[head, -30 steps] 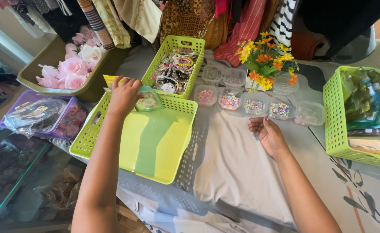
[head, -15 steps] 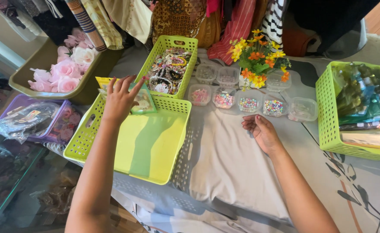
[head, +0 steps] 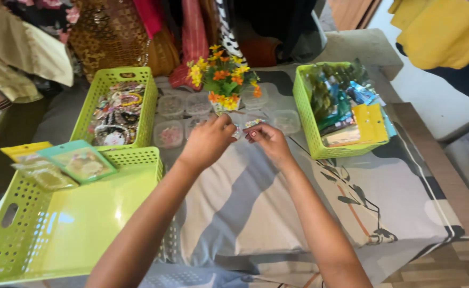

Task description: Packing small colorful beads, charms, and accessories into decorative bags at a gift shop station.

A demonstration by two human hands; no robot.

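Your left hand (head: 209, 140) curled, fingertips pinching a small clear container (head: 238, 130), right hand (head: 266, 140) pinching it too, beside the flower pot (head: 224, 80), lime basket (head: 58, 218) at left.

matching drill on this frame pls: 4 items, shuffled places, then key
Items
1. Artificial flowers
2. Teal card packet
3. Yellow packet
4. Bangles

Places
A. In the far left green basket
B. On the rim of the near left basket, which is almost bare inside
C. Upright in the right green basket
D. Behind both hands, amid small clear tubs

Pairs: 1-D, 2-B, 3-C, 4-A

The left hand and right hand meet over the grey cloth, pinching something small.
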